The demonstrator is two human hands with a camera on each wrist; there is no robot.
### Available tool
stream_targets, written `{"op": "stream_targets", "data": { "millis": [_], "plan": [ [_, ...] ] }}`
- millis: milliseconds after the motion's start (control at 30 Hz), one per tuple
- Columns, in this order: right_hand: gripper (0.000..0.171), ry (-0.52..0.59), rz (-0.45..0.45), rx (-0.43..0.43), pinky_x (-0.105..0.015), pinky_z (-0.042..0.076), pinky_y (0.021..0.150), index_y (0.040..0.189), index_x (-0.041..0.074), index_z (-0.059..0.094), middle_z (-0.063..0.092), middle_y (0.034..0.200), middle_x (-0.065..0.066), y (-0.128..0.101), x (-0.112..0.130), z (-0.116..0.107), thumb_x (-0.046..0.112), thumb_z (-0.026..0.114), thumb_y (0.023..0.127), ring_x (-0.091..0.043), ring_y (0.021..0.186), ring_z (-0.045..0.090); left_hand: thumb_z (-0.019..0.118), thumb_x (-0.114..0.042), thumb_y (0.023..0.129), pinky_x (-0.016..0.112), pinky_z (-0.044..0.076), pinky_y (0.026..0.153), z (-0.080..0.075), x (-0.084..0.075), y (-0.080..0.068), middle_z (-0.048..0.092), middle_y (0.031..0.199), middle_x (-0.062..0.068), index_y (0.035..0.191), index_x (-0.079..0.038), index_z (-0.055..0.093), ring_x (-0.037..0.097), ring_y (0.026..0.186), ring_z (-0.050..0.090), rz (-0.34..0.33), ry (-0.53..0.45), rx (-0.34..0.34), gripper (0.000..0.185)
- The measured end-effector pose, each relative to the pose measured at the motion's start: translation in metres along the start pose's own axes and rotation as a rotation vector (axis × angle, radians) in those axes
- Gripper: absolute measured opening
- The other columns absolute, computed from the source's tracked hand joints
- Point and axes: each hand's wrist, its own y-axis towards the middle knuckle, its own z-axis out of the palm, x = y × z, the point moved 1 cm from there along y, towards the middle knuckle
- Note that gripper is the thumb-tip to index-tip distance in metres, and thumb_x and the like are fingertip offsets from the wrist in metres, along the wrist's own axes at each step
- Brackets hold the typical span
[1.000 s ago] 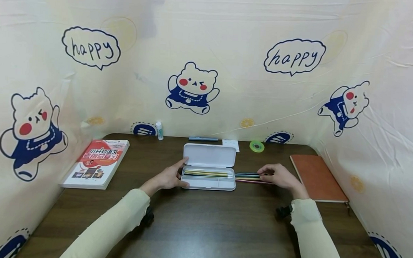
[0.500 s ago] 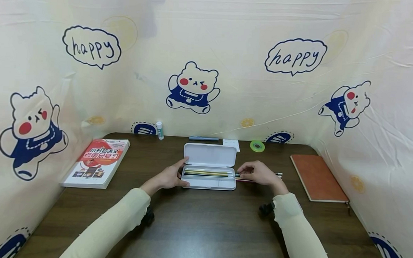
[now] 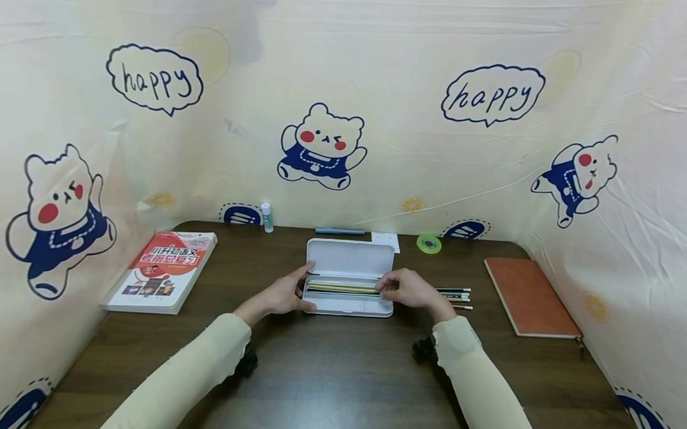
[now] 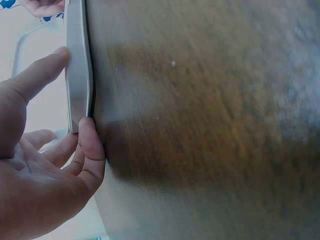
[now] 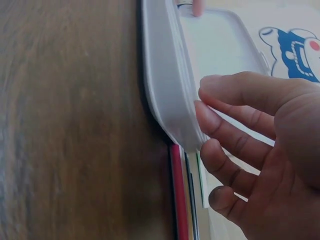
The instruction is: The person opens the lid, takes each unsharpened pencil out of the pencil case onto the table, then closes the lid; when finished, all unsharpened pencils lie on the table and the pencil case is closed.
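Observation:
A white pencil case (image 3: 339, 304) lies at the middle of the table with its lid (image 3: 350, 256) raised. Several yellow and dark green pencils (image 3: 340, 288) lie lengthwise inside. My left hand (image 3: 285, 293) grips the case's left end, thumb at the front and fingers behind. Over the right end, my right hand (image 3: 412, 288) reaches in with bent fingers. In the right wrist view, nothing shows between the thumb and fingers (image 5: 207, 120) beside the rim. Several more pencils (image 3: 461, 298), one of them red (image 5: 178, 195), lie on the table just right of the case, partly hidden beneath that hand.
A white-and-red book (image 3: 162, 270) lies at the left and a brown notebook (image 3: 532, 296) at the right. Along the back edge are a glue stick (image 3: 267, 218), a blue pen-like item (image 3: 339, 231), white paper (image 3: 385, 240) and a green tape roll (image 3: 429, 244).
My right hand has moved left, from the outer ends of the loose pencils to the right end of the case. The left hand and case have stayed put.

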Motion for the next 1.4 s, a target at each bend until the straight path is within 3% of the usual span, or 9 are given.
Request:
{"op": "stream_targets", "data": {
  "millis": [700, 1200, 1400],
  "plan": [
    [0.01, -0.085, 0.027, 0.057, -0.03, 0.048, 0.078, 0.096, 0.017, 0.076, 0.069, 0.088, 0.004, 0.0094, 0.0101, 0.0042, 0.01, 0.071, 0.091, -0.014, 0.081, 0.055, 0.084, -0.027, 0.081, 0.031, 0.044, 0.076, -0.0019, -0.0037, -0.0007, 0.044, 0.151, 0.016, 0.161, -0.022, 0.017, 0.02, 0.092, 0.053, -0.006, -0.01, 0.002, 0.105],
    [0.008, -0.097, 0.033, 0.005, -0.03, 0.047, 0.075, 0.093, 0.016, 0.077, 0.069, 0.085, 0.005, 0.0076, 0.0079, 0.0055, 0.011, 0.071, 0.09, -0.012, 0.079, 0.055, 0.085, -0.025, 0.081, 0.03, 0.046, 0.075, -0.0002, -0.0024, -0.0009, 0.043, 0.153, 0.017, 0.161, -0.022, 0.016, 0.019, 0.091, 0.054, 0.0, -0.013, 0.0, 0.106],
    [0.009, -0.049, 0.04, -0.026, -0.031, 0.046, 0.074, 0.096, 0.016, 0.077, 0.069, 0.089, 0.004, 0.0021, 0.0019, -0.0009, 0.011, 0.071, 0.091, -0.015, 0.08, 0.055, 0.084, -0.027, 0.082, 0.03, 0.046, 0.077, -0.0006, -0.0017, -0.0011, 0.043, 0.153, 0.017, 0.161, -0.022, 0.016, 0.02, 0.093, 0.054, 0.005, -0.012, 0.003, 0.105]
  ]
}}
